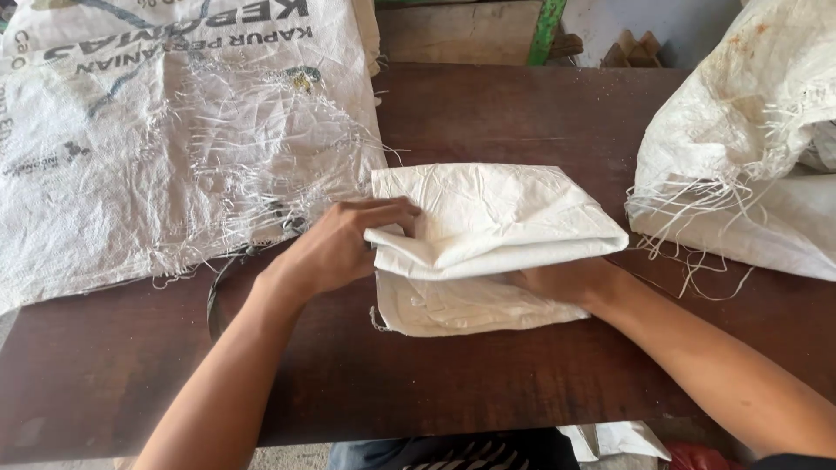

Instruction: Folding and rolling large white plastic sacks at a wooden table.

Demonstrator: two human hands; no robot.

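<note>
A white woven plastic sack (488,218), folded into a thick rectangle, lies in the middle of a dark brown wooden table (453,374). My left hand (344,248) grips the sack's left edge, fingers curled over the upper fold. My right hand (566,280) is tucked between the folded layers at the right front, its fingers hidden under the top flap. The top layer is lifted slightly over the bottom layer.
A large printed woven sack (165,130) with frayed threads covers the table's left. Another frayed white sack (749,148) is heaped at the right. A dark strap (218,283) curves by my left wrist. A green post (547,30) and wooden pieces stand behind the table.
</note>
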